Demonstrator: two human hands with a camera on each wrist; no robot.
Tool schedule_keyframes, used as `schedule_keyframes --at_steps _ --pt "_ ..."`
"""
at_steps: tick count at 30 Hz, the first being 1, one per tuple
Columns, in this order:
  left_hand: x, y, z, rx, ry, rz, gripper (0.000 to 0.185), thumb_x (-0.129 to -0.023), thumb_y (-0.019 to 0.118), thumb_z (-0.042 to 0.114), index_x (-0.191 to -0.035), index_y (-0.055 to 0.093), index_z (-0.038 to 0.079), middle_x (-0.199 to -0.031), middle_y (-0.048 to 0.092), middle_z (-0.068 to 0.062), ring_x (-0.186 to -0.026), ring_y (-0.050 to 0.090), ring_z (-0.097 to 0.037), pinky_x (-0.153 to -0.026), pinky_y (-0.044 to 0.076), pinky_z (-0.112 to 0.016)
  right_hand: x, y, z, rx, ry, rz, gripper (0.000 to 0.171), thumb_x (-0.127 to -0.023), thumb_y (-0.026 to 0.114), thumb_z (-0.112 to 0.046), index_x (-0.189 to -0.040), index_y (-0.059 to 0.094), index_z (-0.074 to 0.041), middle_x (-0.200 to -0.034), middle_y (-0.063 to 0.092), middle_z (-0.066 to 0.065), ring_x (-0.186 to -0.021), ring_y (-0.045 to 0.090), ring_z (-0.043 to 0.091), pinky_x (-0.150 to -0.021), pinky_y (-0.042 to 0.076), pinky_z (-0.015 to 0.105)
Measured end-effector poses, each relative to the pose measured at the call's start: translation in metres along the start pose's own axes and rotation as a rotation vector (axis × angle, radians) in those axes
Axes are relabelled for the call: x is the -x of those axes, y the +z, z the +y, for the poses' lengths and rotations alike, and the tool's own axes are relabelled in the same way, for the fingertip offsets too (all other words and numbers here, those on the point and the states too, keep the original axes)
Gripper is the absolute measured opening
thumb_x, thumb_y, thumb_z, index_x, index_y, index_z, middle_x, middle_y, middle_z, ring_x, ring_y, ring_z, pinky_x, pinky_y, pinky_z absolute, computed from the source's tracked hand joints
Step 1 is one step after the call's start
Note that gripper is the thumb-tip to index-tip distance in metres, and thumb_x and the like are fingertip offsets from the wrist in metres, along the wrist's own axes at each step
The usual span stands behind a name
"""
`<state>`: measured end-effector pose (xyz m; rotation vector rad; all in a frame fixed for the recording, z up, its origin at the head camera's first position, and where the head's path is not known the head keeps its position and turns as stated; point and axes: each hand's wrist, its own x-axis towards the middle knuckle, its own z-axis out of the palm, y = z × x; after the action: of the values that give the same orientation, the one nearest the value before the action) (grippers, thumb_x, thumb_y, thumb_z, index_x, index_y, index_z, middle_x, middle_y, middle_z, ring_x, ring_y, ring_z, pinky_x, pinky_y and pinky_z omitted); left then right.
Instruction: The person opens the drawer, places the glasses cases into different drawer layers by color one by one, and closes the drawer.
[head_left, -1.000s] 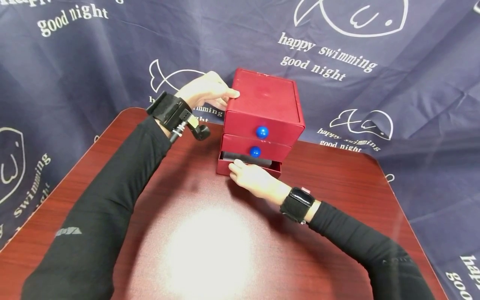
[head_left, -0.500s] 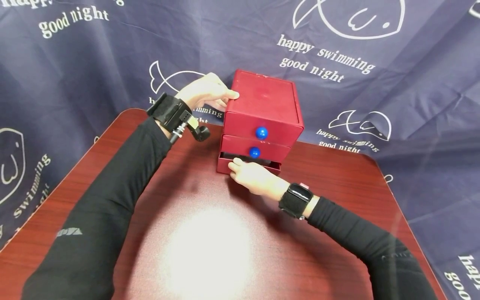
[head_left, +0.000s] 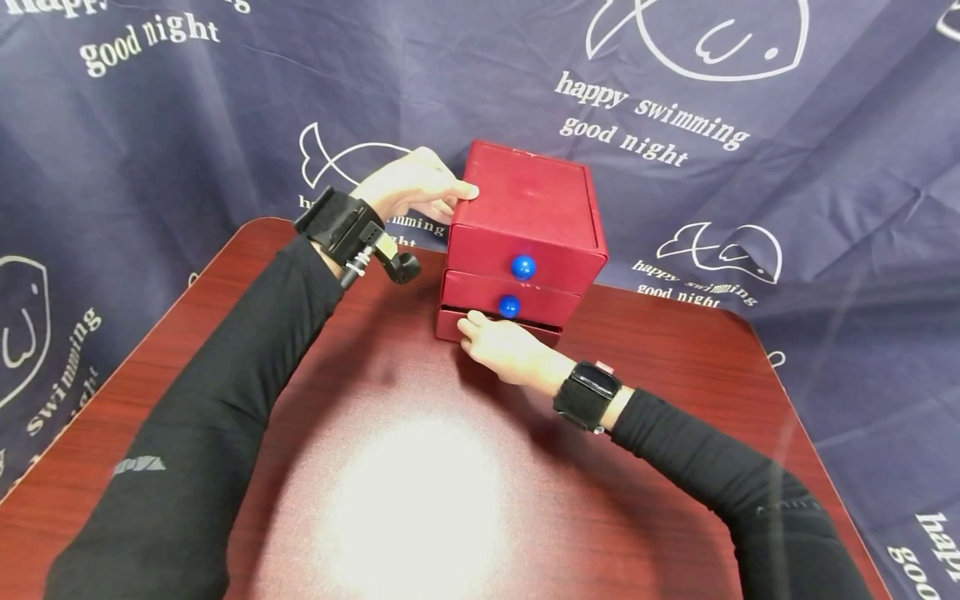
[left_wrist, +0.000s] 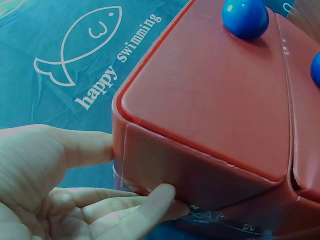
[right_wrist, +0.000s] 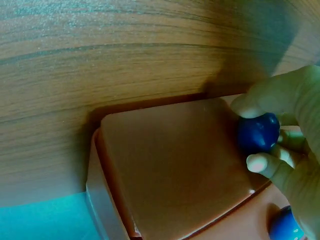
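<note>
Red drawer box (head_left: 525, 229) at far edge of table (head_left: 420, 500). Left hand (head_left: 408, 185) braces box's left side, fingers nearly straight, pressing. Right hand (head_left: 504, 352) pinches bottom drawer (head_left: 450, 323) knob (right_wrist: 257, 133), drawer almost flush. Risks: fingertip nipped in closing gap; box skidding backward if bracing slackens.

Drawer box (head_left: 525, 221): red all over, three drawers, each with a glossy blue ball knob (head_left: 522, 267). Table (head_left: 420, 500): dark reddish-brown wood grain. Backdrop cloth (head_left: 750, 125): navy, printed with white fish outlines and white lettering; sleeves (head_left: 225, 400) black, wrist straps (head_left: 592, 396) black.
</note>
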<state>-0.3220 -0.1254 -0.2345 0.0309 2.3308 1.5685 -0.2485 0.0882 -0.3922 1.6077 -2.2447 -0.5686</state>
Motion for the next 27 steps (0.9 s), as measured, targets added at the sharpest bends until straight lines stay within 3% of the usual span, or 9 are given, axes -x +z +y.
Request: schedule_keyframes --at_steps 6,12,16,21,27 --pt "0.0 0.0 -0.001 0.011 0.023 0.008 0.033 -0.095 0.071 0.018 -0.121 0.066 -0.003 -0.082 0.07 0.001 -0.093 0.071 -0.018 -0.1 0.059 -0.036 -0.001 0.008 -0.001 0.034 0.039 0.079 0.017 -0.086 0.08 -0.012 -0.103 0.077 -0.009 -0.105 0.059 0.009 -0.102 0.052 0.022 -0.054 0.057 0.023" --pt "0.0 0.001 -0.003 0.004 0.009 0.017 0.03 -0.094 0.073 0.021 -0.114 0.068 -0.001 -0.082 0.071 0.0 -0.087 0.073 -0.016 -0.099 0.059 -0.036 -0.001 0.012 -0.004 0.089 0.051 0.154 0.013 -0.084 0.083 -0.013 -0.096 0.078 -0.01 -0.095 0.058 0.006 -0.095 0.052 0.019 -0.048 0.053 0.022" --pt "0.0 0.0 -0.003 -0.005 0.008 0.014 0.036 -0.095 0.073 0.022 -0.121 0.068 -0.002 -0.085 0.072 -0.002 -0.083 0.074 -0.015 -0.098 0.059 -0.035 0.0 0.012 -0.005 0.091 0.048 0.155 0.016 -0.082 0.084 -0.014 -0.096 0.078 -0.009 -0.096 0.058 0.007 -0.095 0.053 0.019 -0.049 0.054 0.022" --pt "0.0 -0.001 0.0 -0.024 0.03 0.022 0.041 -0.095 0.072 0.022 -0.127 0.067 -0.003 -0.093 0.072 -0.004 -0.089 0.074 -0.016 -0.095 0.06 -0.033 -0.001 0.011 -0.003 0.084 0.068 0.161 0.015 -0.083 0.084 -0.013 -0.095 0.078 -0.009 -0.096 0.057 0.007 -0.095 0.052 0.02 -0.05 0.055 0.023" --pt "-0.001 0.0 -0.001 -0.006 0.022 0.015 0.04 -0.095 0.072 0.023 -0.125 0.067 -0.003 -0.086 0.073 -0.001 -0.088 0.074 -0.017 -0.097 0.06 -0.034 0.0 0.011 -0.003 0.081 0.065 0.157 0.017 -0.08 0.086 -0.014 -0.094 0.078 -0.009 -0.095 0.057 0.007 -0.095 0.053 0.019 -0.05 0.055 0.022"
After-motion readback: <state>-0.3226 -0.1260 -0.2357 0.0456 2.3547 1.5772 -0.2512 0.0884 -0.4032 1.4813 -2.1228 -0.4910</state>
